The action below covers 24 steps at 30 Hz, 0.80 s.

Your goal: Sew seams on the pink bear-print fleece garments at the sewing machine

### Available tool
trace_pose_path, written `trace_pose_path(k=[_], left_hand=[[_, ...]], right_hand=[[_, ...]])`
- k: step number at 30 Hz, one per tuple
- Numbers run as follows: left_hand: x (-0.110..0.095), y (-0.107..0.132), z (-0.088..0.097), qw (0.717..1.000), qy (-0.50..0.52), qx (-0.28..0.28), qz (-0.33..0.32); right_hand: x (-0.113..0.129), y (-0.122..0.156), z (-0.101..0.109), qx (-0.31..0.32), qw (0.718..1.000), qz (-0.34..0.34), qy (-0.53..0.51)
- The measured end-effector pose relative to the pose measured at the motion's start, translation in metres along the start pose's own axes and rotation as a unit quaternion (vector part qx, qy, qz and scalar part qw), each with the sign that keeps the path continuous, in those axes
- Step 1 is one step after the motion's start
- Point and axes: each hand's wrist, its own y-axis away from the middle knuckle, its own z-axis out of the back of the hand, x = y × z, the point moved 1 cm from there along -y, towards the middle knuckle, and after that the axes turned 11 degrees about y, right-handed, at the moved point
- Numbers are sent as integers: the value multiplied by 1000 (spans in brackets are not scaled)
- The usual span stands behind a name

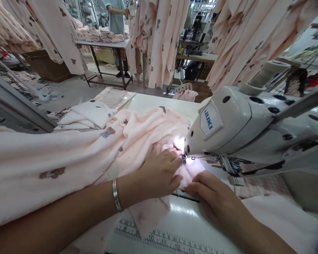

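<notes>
A soft pale pink fabric [137, 132] with small brown bear prints spreads from the left across the white sewing table [180, 215] and bunches up at the machine. My left hand [159, 171], with a silver bangle [117, 194] on the wrist, pinches folds of this fabric right by the presser foot [184, 159]. The needle is hidden by the folds and glare. My right hand [209, 192] lies flat with its fingertips on the fabric's lower edge, just in front of the foot. Above both hands looms the white Juki sewing machine head [222, 123].
A folded pink garment [87, 114] lies on a clear plastic bag [113, 97] at the table's far left corner. A ruler scale [159, 240] is marked along the table's near edge. Printed garments hang overhead. A person stands at a far table [100, 43] stacked with pink fabric.
</notes>
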Motion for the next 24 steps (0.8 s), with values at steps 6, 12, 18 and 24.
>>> trace_pose_path(k=[6, 12, 18, 24], left_hand=[[1, -2, 1, 1000, 0, -3, -9], [18, -22, -2, 999, 34, -2, 5], [18, -15, -4, 999, 32, 5, 3], [14, -9, -6, 1000, 26, 11, 10]], right_hand=[[1, -1, -4, -22, 1000, -15, 9], [-13, -13, -7, -25, 998, -50, 40], [-9, -7, -2, 41, 998, -38, -23], [-22, 9, 3, -89, 983, -62, 147]])
